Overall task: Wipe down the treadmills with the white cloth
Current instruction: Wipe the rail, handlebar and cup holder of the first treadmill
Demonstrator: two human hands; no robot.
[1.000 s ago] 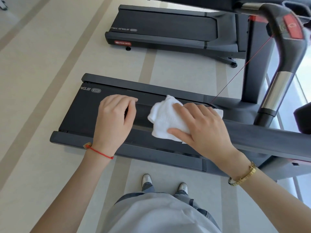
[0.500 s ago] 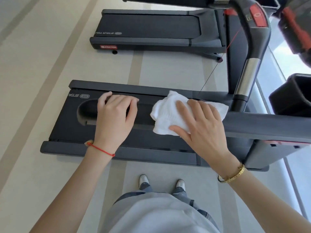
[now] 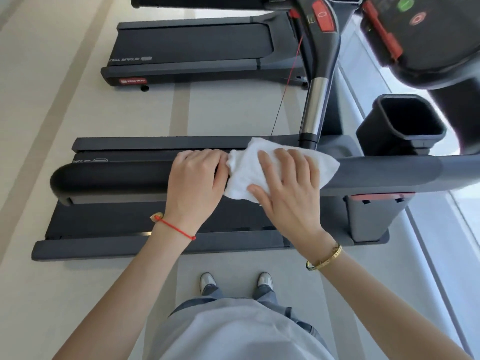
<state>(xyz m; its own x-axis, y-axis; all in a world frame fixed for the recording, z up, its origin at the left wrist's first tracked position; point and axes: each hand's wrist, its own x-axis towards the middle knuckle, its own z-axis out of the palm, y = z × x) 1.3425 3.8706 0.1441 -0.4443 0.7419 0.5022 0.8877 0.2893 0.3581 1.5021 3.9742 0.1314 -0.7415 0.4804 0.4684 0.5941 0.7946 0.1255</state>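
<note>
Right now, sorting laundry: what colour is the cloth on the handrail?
White, plain, clearest in the head view: cloth.

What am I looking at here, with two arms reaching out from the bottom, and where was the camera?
There is no robot here. A person wears a camera on the head, so you look down along their own arms to their shoes on the floor. The dark machine below is a treadmill, seen from its side, and the long dark bar across the middle is its handrail. The right hand lies with spread, mostly straight fingers on a white cloth, pressing it onto the rail to wipe it. The left hand curls over the rail right beside the cloth, probably steadying. A second treadmill stands further away on the pale floor. At the top right are the console with red and green buttons and a black cup holder.
</note>
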